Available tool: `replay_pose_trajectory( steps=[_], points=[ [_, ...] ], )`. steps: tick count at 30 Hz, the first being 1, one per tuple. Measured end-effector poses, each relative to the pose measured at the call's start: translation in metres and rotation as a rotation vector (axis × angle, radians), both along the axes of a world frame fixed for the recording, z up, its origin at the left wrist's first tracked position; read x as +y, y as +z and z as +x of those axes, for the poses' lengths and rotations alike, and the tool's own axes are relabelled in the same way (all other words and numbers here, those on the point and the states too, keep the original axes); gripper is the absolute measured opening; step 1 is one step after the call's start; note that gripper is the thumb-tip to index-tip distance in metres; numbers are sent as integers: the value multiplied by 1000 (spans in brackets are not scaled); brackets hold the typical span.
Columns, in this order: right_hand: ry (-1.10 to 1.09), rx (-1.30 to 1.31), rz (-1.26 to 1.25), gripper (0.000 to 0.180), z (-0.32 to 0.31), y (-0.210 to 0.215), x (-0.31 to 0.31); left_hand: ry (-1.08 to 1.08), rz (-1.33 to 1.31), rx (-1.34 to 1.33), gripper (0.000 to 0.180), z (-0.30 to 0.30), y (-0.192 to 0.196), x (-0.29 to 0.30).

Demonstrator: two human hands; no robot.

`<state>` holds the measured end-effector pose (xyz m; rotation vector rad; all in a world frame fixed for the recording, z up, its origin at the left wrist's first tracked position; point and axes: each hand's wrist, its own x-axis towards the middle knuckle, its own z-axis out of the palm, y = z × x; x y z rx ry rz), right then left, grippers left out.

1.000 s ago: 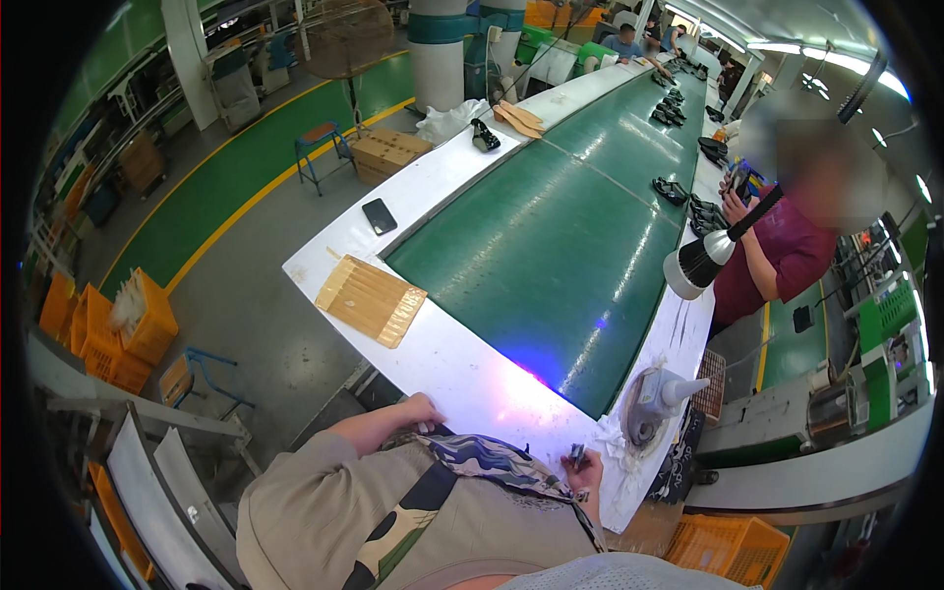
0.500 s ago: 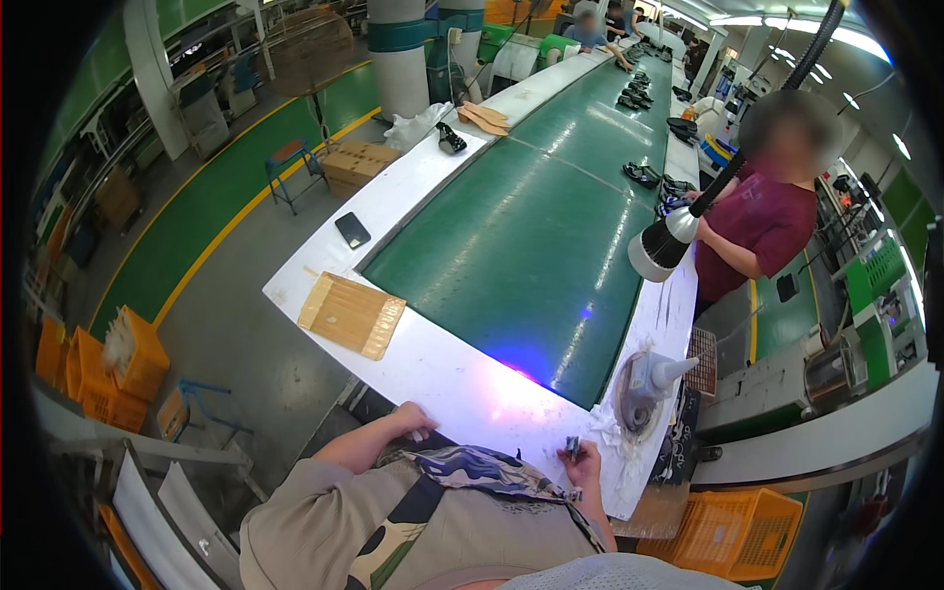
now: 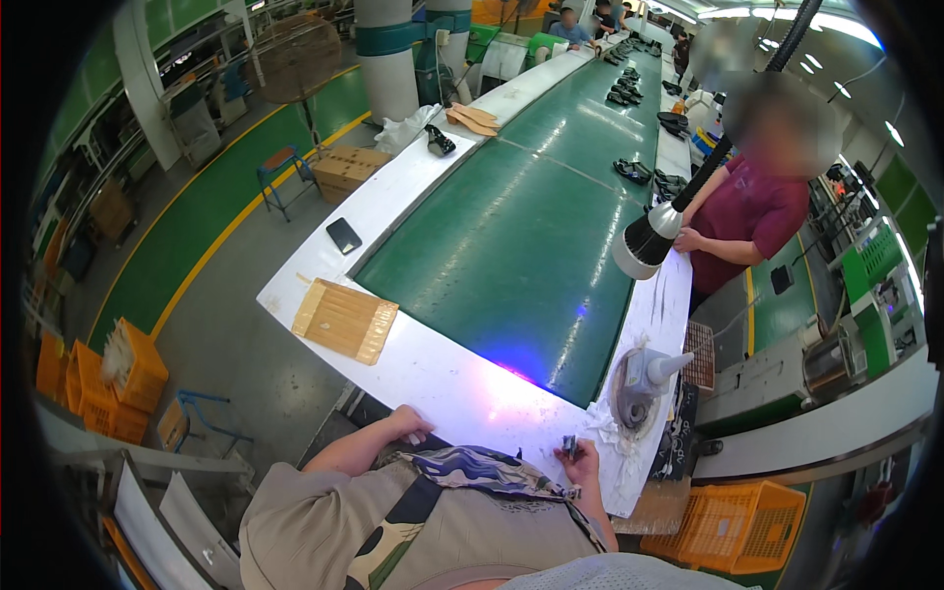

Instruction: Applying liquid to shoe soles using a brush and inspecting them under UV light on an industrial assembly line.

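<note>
At the near end of the white table border (image 3: 472, 403), my left hand (image 3: 407, 423) rests by the edge with its fingers curled. A small pale bit shows at its fingertips, too small to name. Further right, my right hand (image 3: 582, 462) is raised close to my body, its thumb and fingers pinching a small dark object with a lighter, shiny face (image 3: 569, 445). The kind of that object cannot be made out. Bluish-pink light falls on the white surface between the two hands.
A green conveyor belt (image 3: 511, 265) runs away ahead, with black sandals (image 3: 632, 171) along it. Cardboard (image 3: 344, 321) and a phone (image 3: 344, 235) lie left. A white nozzle bottle (image 3: 654, 368) and a lamp (image 3: 647, 241) stand right, near a co-worker (image 3: 762, 211) in maroon.
The view has shifted slightly. Both my hands keep nearly the same place and grip. The co-worker's arms have moved, with the hands now lower beside the lamp.
</note>
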<state>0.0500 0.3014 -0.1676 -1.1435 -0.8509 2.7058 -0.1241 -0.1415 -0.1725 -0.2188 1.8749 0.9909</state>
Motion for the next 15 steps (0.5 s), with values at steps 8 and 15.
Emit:
replay_pose_trajectory(
  steps=[8,15],
  points=[
    [-11,17,-3,7,-1,-3,-1,55,62,-29,31,2,-5,-3],
    [-28,27,18,5,-4,3,-3,47,81,-50,28,-1,-3,-3]
  ],
)
